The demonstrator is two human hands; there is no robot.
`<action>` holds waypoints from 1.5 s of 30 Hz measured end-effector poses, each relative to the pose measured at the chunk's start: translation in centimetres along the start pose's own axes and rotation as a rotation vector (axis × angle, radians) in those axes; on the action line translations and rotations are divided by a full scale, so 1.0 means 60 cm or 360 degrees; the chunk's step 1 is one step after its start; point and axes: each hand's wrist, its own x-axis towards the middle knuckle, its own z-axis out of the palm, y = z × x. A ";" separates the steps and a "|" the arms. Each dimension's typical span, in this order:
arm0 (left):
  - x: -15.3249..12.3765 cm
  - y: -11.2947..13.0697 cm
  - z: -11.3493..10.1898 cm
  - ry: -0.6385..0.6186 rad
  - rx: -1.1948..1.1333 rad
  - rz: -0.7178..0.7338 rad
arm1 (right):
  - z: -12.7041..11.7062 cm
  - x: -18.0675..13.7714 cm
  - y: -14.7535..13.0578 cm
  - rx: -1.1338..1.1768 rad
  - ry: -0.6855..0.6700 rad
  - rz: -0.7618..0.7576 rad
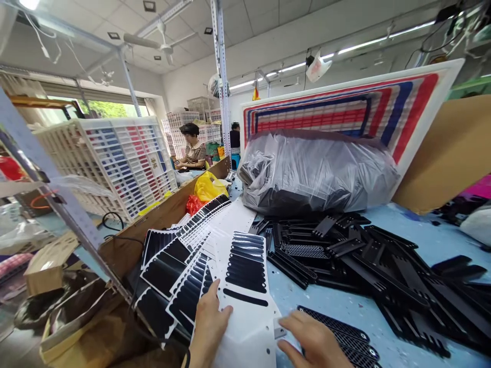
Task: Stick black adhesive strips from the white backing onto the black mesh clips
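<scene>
My left hand (pixel 210 322) lies on the left edge of a white backing sheet (pixel 245 319), with thumb and forefinger spread apart. Black strip-shaped stickers (pixel 245 263) fill the sheet's upper part, and one curved black strip (pixel 245 297) sits apart below them. By the sheet's right edge, my right hand (pixel 312 337) is blurred, its fingers curled at a small light-grey piece (pixel 280 328) that I cannot identify. Flat black perforated pieces (pixel 341 332) lie partly behind this hand. More sheets of glossy black strips (pixel 187 291) overlap left of my left hand.
Many black slotted pieces (pixel 368 266) are heaped on the blue table (pixel 330 301). Behind them stand a filled clear plastic bag (pixel 318 171) and a striped crate (pixel 418 115). A wooden board (pixel 134 237) and metal post (pixel 72 225) border the left. A person (pixel 194 148) sits farther back.
</scene>
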 end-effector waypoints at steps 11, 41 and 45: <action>-0.079 -0.051 0.011 -0.0390 -0.1799 -0.0447 | 0.144 0.059 -0.029 0.0302 -0.0220 0.0072; 0.001 -0.076 -0.042 0.0132 0.0205 0.0232 | -0.137 0.040 0.044 0.1599 0.0763 0.1171; -0.020 -0.054 -0.041 0.0424 0.0139 0.0461 | -0.168 -0.035 0.038 0.1496 0.0587 0.1146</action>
